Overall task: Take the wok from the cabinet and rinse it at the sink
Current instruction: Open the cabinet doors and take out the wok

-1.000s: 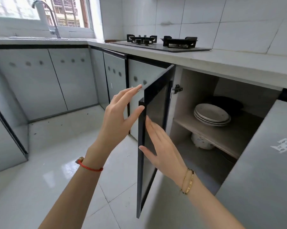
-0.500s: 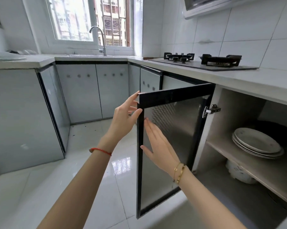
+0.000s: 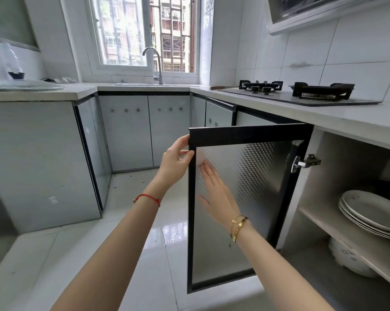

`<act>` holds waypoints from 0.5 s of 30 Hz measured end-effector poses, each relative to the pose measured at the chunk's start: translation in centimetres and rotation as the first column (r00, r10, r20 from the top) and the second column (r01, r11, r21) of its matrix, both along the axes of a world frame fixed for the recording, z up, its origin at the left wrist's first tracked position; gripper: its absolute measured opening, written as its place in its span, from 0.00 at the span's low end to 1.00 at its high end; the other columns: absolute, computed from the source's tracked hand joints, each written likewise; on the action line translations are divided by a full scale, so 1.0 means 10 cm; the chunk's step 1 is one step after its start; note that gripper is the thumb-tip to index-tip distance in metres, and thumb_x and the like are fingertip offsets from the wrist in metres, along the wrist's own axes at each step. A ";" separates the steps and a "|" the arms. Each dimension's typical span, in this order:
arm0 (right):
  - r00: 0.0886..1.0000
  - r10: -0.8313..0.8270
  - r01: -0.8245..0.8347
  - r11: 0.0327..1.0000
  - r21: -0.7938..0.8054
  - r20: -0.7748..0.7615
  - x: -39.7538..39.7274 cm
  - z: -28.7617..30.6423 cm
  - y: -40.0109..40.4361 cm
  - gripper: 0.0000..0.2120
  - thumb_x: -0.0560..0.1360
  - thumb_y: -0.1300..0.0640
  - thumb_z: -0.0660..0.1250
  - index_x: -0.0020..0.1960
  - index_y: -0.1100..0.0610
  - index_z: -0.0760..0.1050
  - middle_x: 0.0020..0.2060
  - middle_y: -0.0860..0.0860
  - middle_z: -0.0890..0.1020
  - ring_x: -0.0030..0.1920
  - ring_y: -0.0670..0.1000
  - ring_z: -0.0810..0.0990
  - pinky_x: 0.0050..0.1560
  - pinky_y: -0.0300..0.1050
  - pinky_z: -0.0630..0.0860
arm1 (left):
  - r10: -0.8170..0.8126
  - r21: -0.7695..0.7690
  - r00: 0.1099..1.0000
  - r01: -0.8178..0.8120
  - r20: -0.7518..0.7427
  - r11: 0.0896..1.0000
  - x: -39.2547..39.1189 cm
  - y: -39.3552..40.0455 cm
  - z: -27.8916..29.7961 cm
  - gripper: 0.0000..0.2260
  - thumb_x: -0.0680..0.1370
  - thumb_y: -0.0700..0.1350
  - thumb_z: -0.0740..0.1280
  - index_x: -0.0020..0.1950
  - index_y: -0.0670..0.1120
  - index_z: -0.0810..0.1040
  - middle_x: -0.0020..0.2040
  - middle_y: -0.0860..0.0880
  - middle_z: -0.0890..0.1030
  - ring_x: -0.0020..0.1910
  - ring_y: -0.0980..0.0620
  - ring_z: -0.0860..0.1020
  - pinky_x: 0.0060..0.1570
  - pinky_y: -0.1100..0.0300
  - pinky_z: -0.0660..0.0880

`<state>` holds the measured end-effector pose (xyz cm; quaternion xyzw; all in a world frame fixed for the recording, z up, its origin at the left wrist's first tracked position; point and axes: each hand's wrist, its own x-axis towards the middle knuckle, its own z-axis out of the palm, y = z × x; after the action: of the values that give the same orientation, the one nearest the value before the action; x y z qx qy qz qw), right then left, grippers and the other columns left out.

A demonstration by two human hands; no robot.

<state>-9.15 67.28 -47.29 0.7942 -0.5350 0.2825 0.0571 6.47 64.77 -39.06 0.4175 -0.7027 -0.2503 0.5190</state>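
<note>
The black-framed cabinet door [image 3: 245, 134] under the counter stands wide open. My left hand [image 3: 175, 160] grips its top free corner, fingers wrapped around the edge. My right hand [image 3: 216, 196] lies flat and open against the door's patterned inner panel. Inside the cabinet a dark, rounded object [image 3: 389, 187], possibly the wok, sits at the back of the shelf and is mostly hidden behind a stack of plates [image 3: 373, 212]. The sink [image 3: 142, 84] with its curved tap [image 3: 154, 63] is under the window at the far end.
A white pot [image 3: 346, 259] stands below the cabinet shelf. A gas hob [image 3: 302, 93] sits on the right counter above the open cabinet. A glass lid [image 3: 21, 87] rests on the left counter. White tiled floor lies between the cabinet runs.
The door has swung further open. My left hand has gone from spread fingers to a grip on the door's corner, and my right palm now presses the panel. The view has risen toward the window.
</note>
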 end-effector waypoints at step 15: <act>0.988 -0.151 0.154 0.986 -0.066 0.040 -0.72 0.17 0.94 0.30 0.79 0.55 0.67 0.77 0.59 0.61 0.75 0.53 0.67 0.78 0.52 0.59 0.77 0.53 0.59 | 0.223 -0.301 0.974 -0.222 -0.029 0.928 -0.42 0.76 -0.21 0.20 0.77 0.38 0.68 0.69 0.43 0.74 0.67 0.47 0.75 0.67 0.51 0.72 0.69 0.56 0.69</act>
<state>-16.40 76.72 -45.57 0.7433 -0.5851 0.3096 0.0965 2.26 72.37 -41.20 0.4107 -0.6823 -0.0782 0.5998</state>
